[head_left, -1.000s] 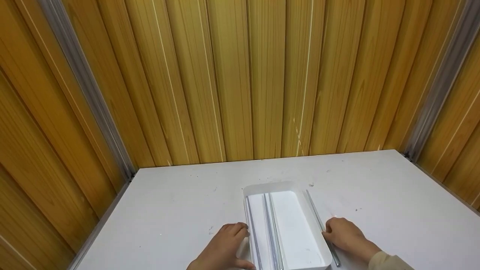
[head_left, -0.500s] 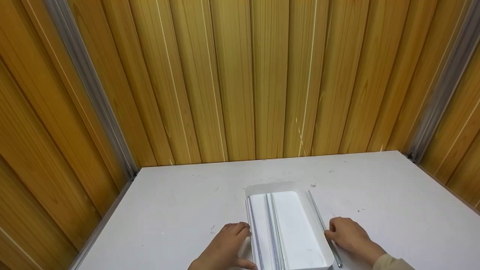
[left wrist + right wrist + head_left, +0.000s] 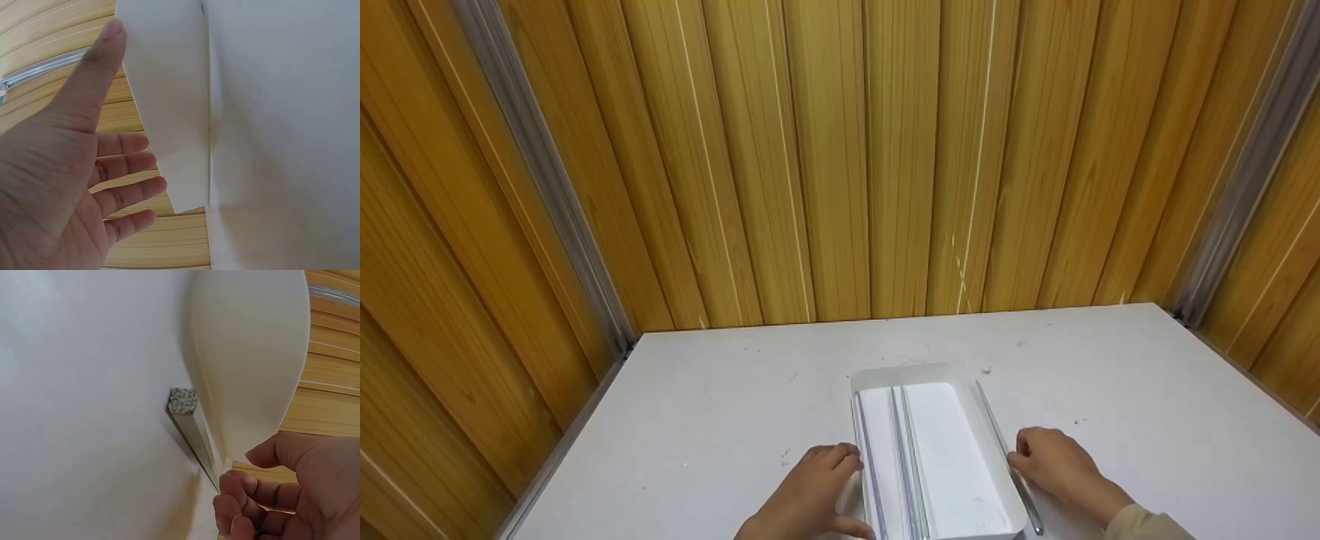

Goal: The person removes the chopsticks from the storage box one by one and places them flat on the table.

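A white rectangular tray (image 3: 981,439) stands on the table near the front, with several thin rods (image 3: 913,472) lying lengthwise in its left half. My left hand (image 3: 815,487) rests at the tray's left side; the left wrist view shows its fingers fairly straight and its thumb raised beside the white wall. Outside the right wall, a silvery rod (image 3: 992,421) lies on the table, roughly parallel to that wall. Its square, rough end (image 3: 183,400) faces the right wrist camera. My right hand (image 3: 1057,463) is beside this rod, fingers loosely bent right at it, thumb apart from them.
The white table (image 3: 720,420) carries small dark specks and marks (image 3: 985,370). Wood-patterned panels (image 3: 825,165) rise behind it and at both sides, with grey metal posts (image 3: 562,202) at the corners.
My right hand has risen slightly from the rod, which stays on the table. The left hand and the tray hold their places; the whole view shifted a little.
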The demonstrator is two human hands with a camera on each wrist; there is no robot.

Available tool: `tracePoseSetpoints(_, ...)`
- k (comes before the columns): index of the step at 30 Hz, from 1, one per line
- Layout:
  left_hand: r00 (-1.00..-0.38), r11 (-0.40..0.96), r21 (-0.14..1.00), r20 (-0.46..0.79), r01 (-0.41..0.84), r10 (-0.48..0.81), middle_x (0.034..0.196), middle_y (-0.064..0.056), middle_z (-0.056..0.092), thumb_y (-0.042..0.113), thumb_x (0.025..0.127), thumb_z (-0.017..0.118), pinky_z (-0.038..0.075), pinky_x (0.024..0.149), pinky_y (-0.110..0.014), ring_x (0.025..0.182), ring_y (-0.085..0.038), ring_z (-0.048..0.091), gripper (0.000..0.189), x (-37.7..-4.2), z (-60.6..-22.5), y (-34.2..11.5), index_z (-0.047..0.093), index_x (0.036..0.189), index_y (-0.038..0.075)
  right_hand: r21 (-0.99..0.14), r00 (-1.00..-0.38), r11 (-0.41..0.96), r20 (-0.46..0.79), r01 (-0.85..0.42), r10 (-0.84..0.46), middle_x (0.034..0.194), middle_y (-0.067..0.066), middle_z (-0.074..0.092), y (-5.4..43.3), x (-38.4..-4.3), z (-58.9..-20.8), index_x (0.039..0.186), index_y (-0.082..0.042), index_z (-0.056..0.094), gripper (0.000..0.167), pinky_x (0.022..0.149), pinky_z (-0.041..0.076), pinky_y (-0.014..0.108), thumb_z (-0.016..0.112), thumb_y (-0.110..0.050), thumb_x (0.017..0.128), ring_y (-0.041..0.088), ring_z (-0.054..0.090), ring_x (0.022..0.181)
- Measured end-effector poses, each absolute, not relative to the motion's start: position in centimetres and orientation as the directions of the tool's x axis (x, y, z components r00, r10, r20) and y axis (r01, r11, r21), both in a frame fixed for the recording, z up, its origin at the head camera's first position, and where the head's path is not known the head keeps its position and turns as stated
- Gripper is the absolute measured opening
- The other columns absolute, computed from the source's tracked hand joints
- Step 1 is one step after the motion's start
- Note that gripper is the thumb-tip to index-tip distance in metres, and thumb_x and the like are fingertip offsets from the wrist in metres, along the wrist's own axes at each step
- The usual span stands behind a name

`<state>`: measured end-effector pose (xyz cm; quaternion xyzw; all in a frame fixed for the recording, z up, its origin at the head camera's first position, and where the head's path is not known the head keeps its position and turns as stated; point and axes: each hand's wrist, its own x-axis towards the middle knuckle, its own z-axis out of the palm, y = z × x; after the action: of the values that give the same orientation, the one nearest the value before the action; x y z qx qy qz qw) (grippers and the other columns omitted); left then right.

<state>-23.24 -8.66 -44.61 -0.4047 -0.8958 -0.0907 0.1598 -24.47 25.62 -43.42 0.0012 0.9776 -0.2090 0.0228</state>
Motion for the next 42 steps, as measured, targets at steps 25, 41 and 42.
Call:
tracePoseSetpoints(25,-0.614,0.658,0.011,0.373,0.753,0.696,0.12,-0.003,0.06,0.074,0.065,0.065,0.05,0.097,-0.034,0.111,-0.017,0.058,0.084,-23.2,-44.7,-8.7,0.058,0.116,0.008,-0.491,-0.996,0.867,0.059,-0.091,-0.071,0.062,-0.003,0.05,23.9,-24.9,-42.5,0.071,-0.011,0.055,0.018,0.05,0.034,0.021,0.06,-0.018,0.087,0.012,0.045,0.059)
tracePoseSetpoints(41,-0.591,0.64,0.01,0.397,0.768,0.703,0.118,-0.004,0.06,0.072,0.067,0.065,0.051,0.095,-0.035,0.109,-0.017,0.058,0.08,-23.2,-44.9,-8.8,0.058,0.115,0.008,-0.487,-0.986,0.857,0.107,-0.167,-0.131,0.061,-0.003,0.05,22.6,-25.0,-42.1,0.072,-0.01,0.057,0.016,0.047,0.034,0.019,0.062,-0.014,0.087,0.011,0.044,0.055)
tracePoseSetpoints(42,-0.586,0.638,0.004,0.402,0.77,0.704,0.117,-0.003,0.061,0.072,0.067,0.065,0.051,0.095,-0.035,0.109,-0.017,0.058,0.079,-23.2,-44.9,-8.8,0.058,0.114,0.008,-0.49,-0.984,0.854,0.108,-0.175,-0.14,0.061,-0.003,0.051,22.5,-24.9,-42.1,0.072,-0.01,0.058,0.016,0.047,0.034,0.018,0.062,-0.014,0.087,0.01,0.044,0.055)
